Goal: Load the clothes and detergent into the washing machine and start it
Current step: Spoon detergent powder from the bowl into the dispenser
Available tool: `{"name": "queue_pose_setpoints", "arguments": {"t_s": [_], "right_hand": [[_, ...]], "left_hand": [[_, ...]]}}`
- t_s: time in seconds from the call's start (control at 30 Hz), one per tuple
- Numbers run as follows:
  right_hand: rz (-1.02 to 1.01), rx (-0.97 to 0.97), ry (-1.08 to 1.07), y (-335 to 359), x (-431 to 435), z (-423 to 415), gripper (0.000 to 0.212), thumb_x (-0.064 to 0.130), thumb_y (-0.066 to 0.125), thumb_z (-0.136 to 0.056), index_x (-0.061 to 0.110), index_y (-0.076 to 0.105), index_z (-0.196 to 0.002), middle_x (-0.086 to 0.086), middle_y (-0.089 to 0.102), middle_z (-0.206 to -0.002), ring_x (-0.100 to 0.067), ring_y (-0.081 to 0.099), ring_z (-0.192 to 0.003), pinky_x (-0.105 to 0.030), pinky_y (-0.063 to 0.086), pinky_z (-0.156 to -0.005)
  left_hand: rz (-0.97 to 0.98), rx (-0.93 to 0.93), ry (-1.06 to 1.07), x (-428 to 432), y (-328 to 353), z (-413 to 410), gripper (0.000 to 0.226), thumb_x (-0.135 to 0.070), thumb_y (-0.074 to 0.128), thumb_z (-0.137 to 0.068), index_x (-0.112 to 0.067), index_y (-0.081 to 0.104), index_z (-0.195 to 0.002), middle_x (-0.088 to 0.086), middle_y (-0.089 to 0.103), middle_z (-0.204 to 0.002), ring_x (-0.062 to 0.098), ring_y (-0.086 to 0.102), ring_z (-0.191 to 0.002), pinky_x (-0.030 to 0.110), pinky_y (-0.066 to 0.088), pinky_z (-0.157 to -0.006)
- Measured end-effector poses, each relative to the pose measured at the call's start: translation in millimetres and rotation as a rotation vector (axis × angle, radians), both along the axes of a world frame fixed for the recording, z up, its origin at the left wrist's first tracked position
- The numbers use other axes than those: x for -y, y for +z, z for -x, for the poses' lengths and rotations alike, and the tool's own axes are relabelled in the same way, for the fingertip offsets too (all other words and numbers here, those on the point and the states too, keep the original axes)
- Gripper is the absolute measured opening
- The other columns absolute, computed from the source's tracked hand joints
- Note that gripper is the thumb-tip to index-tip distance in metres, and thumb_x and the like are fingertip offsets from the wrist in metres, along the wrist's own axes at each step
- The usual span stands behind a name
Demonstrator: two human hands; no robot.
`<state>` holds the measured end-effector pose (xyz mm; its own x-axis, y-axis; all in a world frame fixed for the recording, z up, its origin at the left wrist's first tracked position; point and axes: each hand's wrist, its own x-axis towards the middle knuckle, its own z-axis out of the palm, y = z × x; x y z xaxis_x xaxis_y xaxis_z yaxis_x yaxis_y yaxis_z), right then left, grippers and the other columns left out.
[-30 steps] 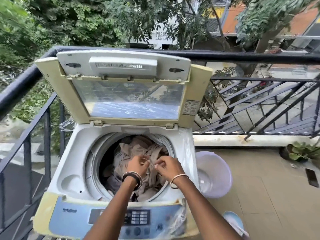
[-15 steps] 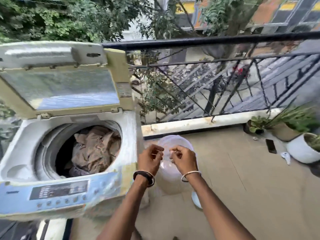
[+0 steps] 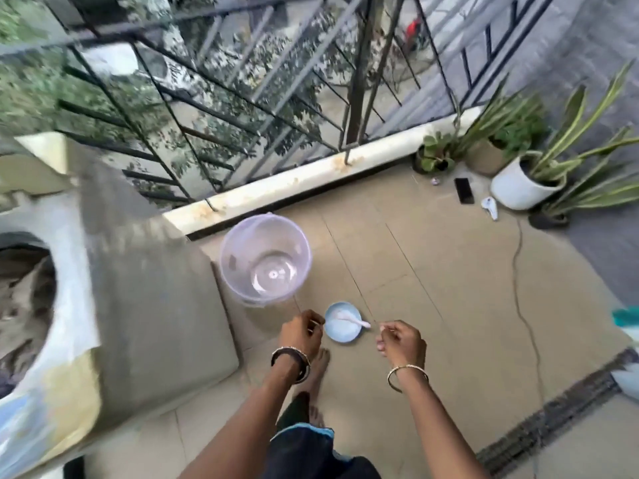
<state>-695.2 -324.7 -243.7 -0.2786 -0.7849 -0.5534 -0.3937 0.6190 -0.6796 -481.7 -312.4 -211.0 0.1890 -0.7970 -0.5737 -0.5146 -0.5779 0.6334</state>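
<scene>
Both hands hang low over the tiled balcony floor (image 3: 449, 305), fingers curled in. The left hand (image 3: 301, 335), with a dark bangle at the wrist, has its thumb and forefinger pressed together, and the right hand (image 3: 401, 342), with a thin gold bangle, does the same; a fine pale strand seems to run between the two pinches, too thin to name. A bare foot (image 3: 316, 371) stands on the tiles just under the left wrist.

Between and just beyond the hands sits a small blue bowl (image 3: 343, 322) with white detergent powder in it and a white plastic spoon (image 3: 352, 319) whose handle sticks out over the right rim. Just past it stands a clear plastic bucket (image 3: 265, 260), close against the right side wall of the washing machine (image 3: 145, 299). The machine fills the left of the view; its round opening at the far left edge shows beige clothes (image 3: 24, 299) inside the drum.

Right of the bowl and bucket the floor lies open up to a thin cable (image 3: 518, 288) running along the tiles. A dark grated drain strip (image 3: 553, 420) crosses the near right corner. Farther off, a black phone (image 3: 463, 190) lies flat near a white plant pot (image 3: 518, 188) and other potted plants (image 3: 491, 146). A low white kerb (image 3: 311, 178) bounds the floor, with the black metal railing (image 3: 242, 98) rising from it.
</scene>
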Motion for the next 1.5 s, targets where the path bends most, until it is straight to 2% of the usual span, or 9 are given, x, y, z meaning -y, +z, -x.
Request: {"name": "queue_pose_setpoints", "arguments": {"t_s": [0.17, 0.43, 0.57, 0.7, 0.83, 0.9, 1.03, 1.2, 1.5], "right_hand": [[-0.18, 0.003, -0.161, -88, 2, 33, 0.018, -0.002, 0.057, -0.087, 0.01, 0.067, -0.078, -0.014, 0.065, -0.06, -0.006, 0.056, -0.036, -0.018, 0.046, -0.04], [-0.516, 0.087, -0.356, -296, 37, 61, 0.014, -0.004, 0.053, -0.085, 0.002, 0.064, -0.079, -0.017, 0.059, -0.059, -0.02, 0.053, -0.039, -0.026, 0.048, -0.047], [-0.597, 0.206, -0.413, -400, 64, 57, 0.02, -0.009, 0.052, -0.088, 0.01, 0.056, -0.08, -0.01, 0.049, -0.051, -0.01, 0.04, -0.028, -0.016, 0.036, -0.036], [-0.618, 0.211, -0.484, -491, 78, 57, 0.018, 0.005, 0.063, -0.082, 0.018, 0.054, -0.073, -0.001, 0.046, -0.054, -0.016, 0.042, -0.046, -0.022, 0.039, -0.049], [-0.625, 0.31, -0.543, -553, 81, 55, 0.027, 0.024, 0.073, -0.078, 0.016, 0.059, -0.1, -0.004, 0.058, -0.083, -0.021, 0.057, -0.076, -0.032, 0.046, -0.07], [-0.634, 0.435, -0.548, -566, 81, 52, 0.023, 0.026, 0.065, -0.087, 0.02, 0.062, -0.109, -0.002, 0.066, -0.1, -0.019, 0.062, -0.092, -0.037, 0.048, -0.082], [-0.537, 0.51, -0.581, -582, 73, 47, 0.026, 0.026, 0.064, -0.089, 0.026, 0.062, -0.115, 0.0, 0.069, -0.111, -0.018, 0.066, -0.1, -0.033, 0.053, -0.074], [-0.483, 0.513, -0.58, -576, 65, 45, 0.032, 0.018, 0.067, -0.087, 0.018, 0.062, -0.119, -0.005, 0.069, -0.115, -0.02, 0.067, -0.101, -0.028, 0.057, -0.064], [-0.329, 0.519, -0.514, -439, 59, 20, 0.024, 0.002, 0.063, -0.088, 0.016, 0.067, -0.107, -0.008, 0.07, -0.1, -0.021, 0.067, -0.091, -0.029, 0.054, -0.068]], "left_hand": [[-0.145, 0.06, -0.058, 37, -100, 26, 0.019, -0.017, 0.055, -0.086, -0.022, 0.068, -0.099, 0.0, 0.074, -0.095, 0.02, 0.069, -0.091, 0.021, 0.039, -0.067], [-0.378, 0.072, -0.152, 96, -314, 35, 0.021, -0.024, 0.055, -0.09, -0.019, 0.061, -0.11, 0.004, 0.071, -0.103, 0.026, 0.066, -0.096, 0.025, 0.046, -0.076], [-0.463, 0.066, -0.144, 116, -423, 36, 0.027, -0.023, 0.058, -0.09, -0.011, 0.058, -0.115, 0.014, 0.069, -0.107, 0.03, 0.064, -0.099, 0.029, 0.047, -0.083], [-0.577, 0.077, -0.156, 118, -513, 43, 0.043, -0.034, 0.06, -0.088, -0.015, 0.051, -0.126, 0.014, 0.066, -0.117, 0.032, 0.063, -0.104, 0.037, 0.051, -0.091], [-0.602, 0.007, -0.104, 115, -580, 58, 0.066, -0.031, 0.059, -0.091, -0.012, 0.029, -0.146, 0.014, 0.049, -0.142, 0.032, 0.051, -0.126, 0.037, 0.043, -0.102], [-0.601, -0.058, -0.047, 112, -600, 64, 0.068, -0.027, 0.059, -0.092, -0.013, 0.024, -0.148, 0.014, 0.047, -0.143, 0.033, 0.05, -0.127, 0.036, 0.042, -0.102], [-0.592, -0.124, -0.011, 109, -627, 67, 0.055, -0.026, 0.056, -0.092, -0.02, 0.033, -0.141, 0.016, 0.057, -0.129, 0.037, 0.058, -0.112, 0.043, 0.05, -0.094], [-0.522, 0.002, -0.106, 103, -620, 60, 0.038, -0.022, 0.047, -0.096, -0.018, 0.039, -0.133, 0.017, 0.063, -0.118, 0.036, 0.061, -0.103, 0.04, 0.051, -0.086], [-0.384, -0.116, 0.067, 73, -484, 36, 0.034, -0.008, 0.043, -0.089, -0.024, 0.044, -0.119, 0.006, 0.062, -0.096, 0.032, 0.063, -0.085, 0.043, 0.056, -0.076]]}}
